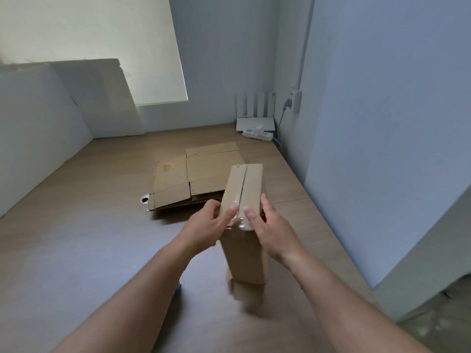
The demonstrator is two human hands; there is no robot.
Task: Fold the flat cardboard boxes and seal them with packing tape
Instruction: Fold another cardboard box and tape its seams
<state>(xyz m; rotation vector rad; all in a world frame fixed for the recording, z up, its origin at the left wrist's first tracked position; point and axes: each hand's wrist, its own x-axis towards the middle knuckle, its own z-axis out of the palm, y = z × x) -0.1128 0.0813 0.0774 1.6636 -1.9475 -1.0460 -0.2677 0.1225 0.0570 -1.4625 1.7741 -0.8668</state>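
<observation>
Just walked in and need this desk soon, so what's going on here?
A person is sealing a folded box, held upright over the desk. The left hand and right hand grip its top end, thumbs pressing clear tape down where the top seam meets the near edge. Flat cardboard lies behind it, not yet folded.

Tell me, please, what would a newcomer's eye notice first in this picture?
First, the folded brown cardboard box at the centre, gripped by the left hand and right hand, thumbs pressing shiny clear tape at its near top edge. Behind it, flat brown cardboard sheets lie on the wooden table; a white router stands in the far right corner.
</observation>
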